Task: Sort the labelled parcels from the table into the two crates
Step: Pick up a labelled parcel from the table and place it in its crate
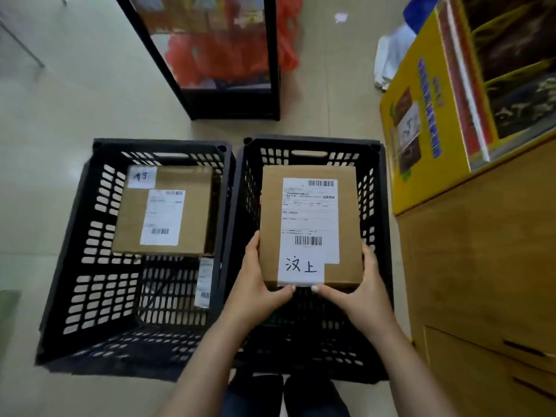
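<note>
Left hand [255, 284] and right hand [358, 287]: fingers clasp the labelled parcel [310, 227] at its near corners, over the right crate [376, 206]. Left crate [75, 236]: one boxed parcel [164, 210] already inside. Table out of view; remainder unknown.

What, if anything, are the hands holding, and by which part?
Both hands, left hand and right hand, hold one labelled cardboard parcel by its near end, gripping the two near corners, above the right crate.

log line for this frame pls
step: placing | hands: left hand and right hand both grip parcel | location: over right crate | left crate: holds another parcel
</note>
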`<state>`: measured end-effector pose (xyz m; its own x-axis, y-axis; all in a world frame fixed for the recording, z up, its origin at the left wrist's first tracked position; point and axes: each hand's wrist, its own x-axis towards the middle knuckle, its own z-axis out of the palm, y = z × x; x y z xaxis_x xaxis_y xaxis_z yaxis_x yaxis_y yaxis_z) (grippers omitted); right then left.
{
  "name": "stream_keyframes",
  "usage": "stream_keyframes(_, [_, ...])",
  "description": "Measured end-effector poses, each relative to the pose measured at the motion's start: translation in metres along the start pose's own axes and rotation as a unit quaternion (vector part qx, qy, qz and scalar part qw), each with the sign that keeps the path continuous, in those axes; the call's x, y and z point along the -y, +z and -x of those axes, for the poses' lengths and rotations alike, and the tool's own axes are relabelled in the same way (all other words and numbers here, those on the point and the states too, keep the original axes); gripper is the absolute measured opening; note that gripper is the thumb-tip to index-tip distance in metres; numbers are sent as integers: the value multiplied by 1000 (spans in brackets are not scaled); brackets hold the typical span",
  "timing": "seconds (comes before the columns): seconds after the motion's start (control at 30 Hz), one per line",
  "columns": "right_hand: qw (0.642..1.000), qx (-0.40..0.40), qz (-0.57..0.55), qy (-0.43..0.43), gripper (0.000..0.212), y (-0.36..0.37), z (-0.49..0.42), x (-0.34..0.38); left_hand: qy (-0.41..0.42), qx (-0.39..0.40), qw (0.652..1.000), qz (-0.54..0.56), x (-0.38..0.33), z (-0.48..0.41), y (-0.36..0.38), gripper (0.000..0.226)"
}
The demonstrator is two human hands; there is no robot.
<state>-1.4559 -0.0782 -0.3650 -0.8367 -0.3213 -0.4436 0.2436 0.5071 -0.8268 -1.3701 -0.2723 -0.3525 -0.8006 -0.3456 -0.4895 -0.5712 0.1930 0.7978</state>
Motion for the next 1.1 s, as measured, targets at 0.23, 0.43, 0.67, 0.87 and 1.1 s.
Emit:
stream_keyframes(0.23, [998, 11, 1, 59, 120, 41, -76, -78, -66, 28, 997, 34, 80, -86, 35, 115])
stream_keyframes(0.43, [998, 21, 0, 64, 116, 71, -139, -118, -80, -3, 996, 33, 121, -146, 56, 117])
stream_keyframes(0.67, [997, 33, 12, 64, 118, 96, -189, -128, -73, -60, 995, -36, 131, -186, 59, 114])
stream_keyframes(0.87, [996, 41, 33, 68, 115, 101, -194, -126, -48, -78, 987, -129, 133, -184, 61, 103])
stream_keyframes(1.1, [949, 91, 290, -79, 108, 91, -197, -103, 54, -8, 949, -309, 123, -185, 58, 104])
